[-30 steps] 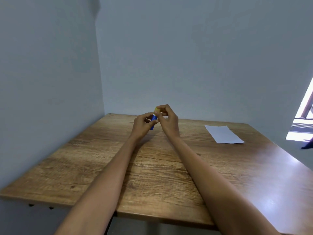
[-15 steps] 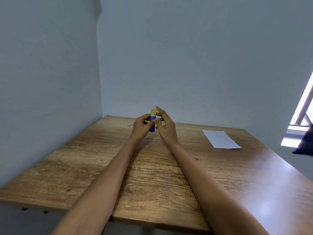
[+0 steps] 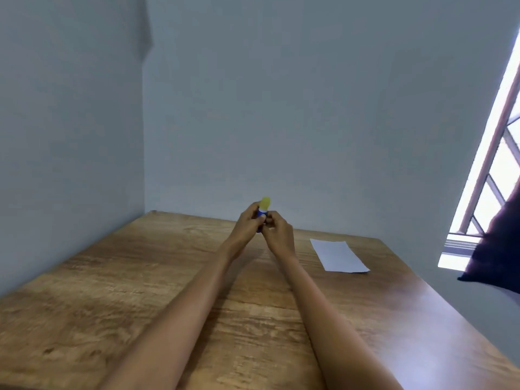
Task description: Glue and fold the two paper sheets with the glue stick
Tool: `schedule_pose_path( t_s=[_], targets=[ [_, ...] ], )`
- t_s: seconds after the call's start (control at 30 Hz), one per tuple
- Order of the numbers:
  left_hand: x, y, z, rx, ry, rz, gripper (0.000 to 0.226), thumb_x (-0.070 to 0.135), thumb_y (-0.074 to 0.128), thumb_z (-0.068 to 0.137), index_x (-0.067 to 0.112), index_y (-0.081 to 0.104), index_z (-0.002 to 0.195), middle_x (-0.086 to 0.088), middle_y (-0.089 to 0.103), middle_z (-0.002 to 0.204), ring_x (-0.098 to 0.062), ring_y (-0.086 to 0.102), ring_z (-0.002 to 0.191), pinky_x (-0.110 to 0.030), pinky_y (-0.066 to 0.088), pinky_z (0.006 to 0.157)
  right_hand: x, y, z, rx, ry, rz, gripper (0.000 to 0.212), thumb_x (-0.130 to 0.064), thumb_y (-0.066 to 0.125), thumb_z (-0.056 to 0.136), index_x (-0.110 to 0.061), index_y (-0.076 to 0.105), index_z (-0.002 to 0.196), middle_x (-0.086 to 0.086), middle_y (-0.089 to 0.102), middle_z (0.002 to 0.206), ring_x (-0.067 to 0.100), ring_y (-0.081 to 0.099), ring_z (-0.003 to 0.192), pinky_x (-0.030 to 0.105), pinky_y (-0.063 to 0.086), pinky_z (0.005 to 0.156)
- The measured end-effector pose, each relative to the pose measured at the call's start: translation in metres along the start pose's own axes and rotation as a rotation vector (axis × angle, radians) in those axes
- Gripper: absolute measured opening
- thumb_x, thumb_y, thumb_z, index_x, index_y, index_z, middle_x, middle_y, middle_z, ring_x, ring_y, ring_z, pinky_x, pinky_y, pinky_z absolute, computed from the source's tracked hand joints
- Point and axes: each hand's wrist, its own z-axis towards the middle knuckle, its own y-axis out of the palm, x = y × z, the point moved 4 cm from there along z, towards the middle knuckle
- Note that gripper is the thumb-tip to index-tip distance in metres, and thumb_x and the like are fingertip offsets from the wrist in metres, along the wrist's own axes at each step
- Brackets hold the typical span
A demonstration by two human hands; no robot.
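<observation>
Left fingers: those of the left hand (image 3: 247,225) are curled round the blue barrel of the blue glue stick with a yellow cap (image 3: 263,208), gripping it upright above the table.
Right fingers: those of the right hand (image 3: 278,233) are bent in against the lower part of the barrel, pinching it just below the left thumb; the exact fingertip contact is too small to make out.
Glue stick: held between both hands over the far middle of the table, yellow cap on top and clear of the fingers, a pale band showing where cap meets barrel.
Paper: one white rectangular paper sheet (image 3: 339,256) lies flat on the table to the right of the hands, well apart from them; whether it is one sheet or two stacked cannot be told.
Table: brown wood-grain tabletop (image 3: 140,291) set into the corner of two plain grey walls (image 3: 281,108); both bare forearms stretch across it.
Right edge: a bright window with a slanted frame (image 3: 495,153), and a dark cloth (image 3: 498,257) hanging beside it.
</observation>
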Motion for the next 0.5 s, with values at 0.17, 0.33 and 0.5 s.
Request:
schedule_pose_path(
  t_s=[0.17,0.33,0.5],
  targets=[
    [-0.025,0.025,0.008,0.022,-0.124,-0.048,0.029,0.029,0.041,0.100,0.011,0.052,0.121,-0.007,0.055,0.097,-0.016,0.055,0.084,-0.023,0.043,0.066,0.030,-0.005,0.001,0.025,0.122,-0.195,0.016,-0.014,0.055,0.089,-0.015,0.063,0.102,-0.001,0.071,0.089,0.011,0.061,0.076,0.018,0.038,0.058],
    [-0.037,0.014,0.004,0.005,-0.189,-0.006,0.022,0.019,0.032,0.100,0.006,0.050,0.102,-0.015,0.054,0.104,-0.023,0.055,0.093,-0.027,0.045,0.074,0.031,0.001,0.000,-0.068,0.153,-0.298,0.023,-0.014,0.059,0.087,-0.013,0.064,0.109,0.008,0.070,0.106,0.024,0.063,0.099,0.032,0.046,0.077],
    [-0.041,0.008,-0.001,0.020,-0.216,-0.063,0.015,0.011,0.034,0.094,0.011,0.044,0.083,-0.014,0.053,0.100,-0.023,0.056,0.094,-0.024,0.044,0.074,0.038,0.002,-0.001,-0.090,0.174,-0.274,0.030,-0.018,0.067,0.084,-0.013,0.064,0.114,0.009,0.070,0.109,0.023,0.064,0.103,0.025,0.042,0.076]
  ],
)
